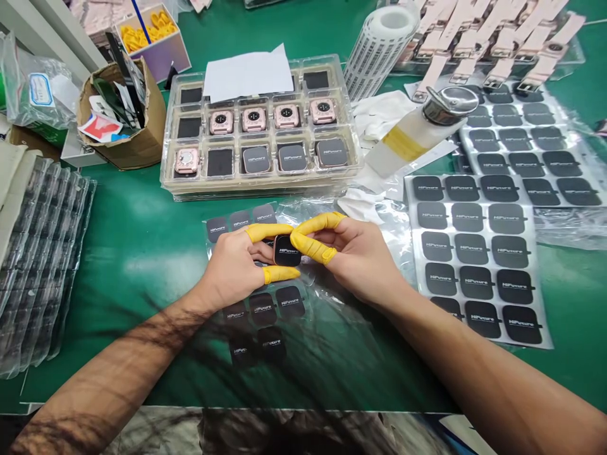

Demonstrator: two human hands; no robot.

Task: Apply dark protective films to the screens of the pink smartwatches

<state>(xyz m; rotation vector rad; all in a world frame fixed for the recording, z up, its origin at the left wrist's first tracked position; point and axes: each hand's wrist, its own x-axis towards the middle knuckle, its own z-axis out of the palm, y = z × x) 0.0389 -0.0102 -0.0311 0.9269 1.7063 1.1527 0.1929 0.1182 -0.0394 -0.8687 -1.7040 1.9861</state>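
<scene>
A small watch case with a black printed face is held between both hands above the green table. Yellow finger covers are on the thumbs and forefingers. My left hand grips the case's left side. My right hand pinches at its upper right edge. Beneath the hands lies a clear sheet with black printed films. Behind them, a clear tray holds pink watch cases, some with black printed faces, and has black pads in other compartments.
Film sheets lie at the right. A pump bottle and a white roll stand behind. Pink straps fill the back right. At the left are stacked trays, a cardboard box and a box of yellow finger covers.
</scene>
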